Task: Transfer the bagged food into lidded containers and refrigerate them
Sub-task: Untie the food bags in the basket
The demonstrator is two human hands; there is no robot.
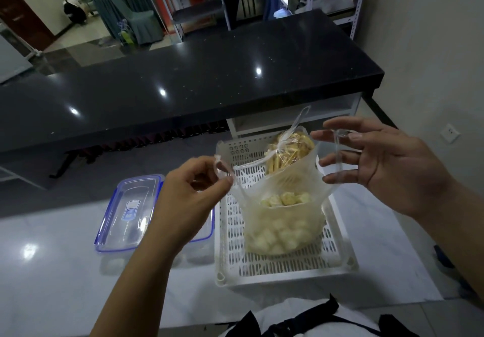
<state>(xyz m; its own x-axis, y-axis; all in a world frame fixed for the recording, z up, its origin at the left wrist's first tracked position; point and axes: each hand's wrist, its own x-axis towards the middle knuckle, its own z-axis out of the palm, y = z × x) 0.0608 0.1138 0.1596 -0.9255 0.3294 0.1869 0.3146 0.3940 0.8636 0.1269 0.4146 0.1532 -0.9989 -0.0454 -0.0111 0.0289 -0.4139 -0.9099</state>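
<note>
Both forearms enter from the bottom of the frame bare, with no sleeves, watch, rings or gloves showing on either the left hand (188, 195) or the right hand (387, 169). The fingernails are short and unpainted. At the bottom centre of the frame, part of the torso shows a white garment (296, 321) crossed by a black strap (288, 325) with dark, pointed ends that look tied, possibly an apron's ties.
</note>
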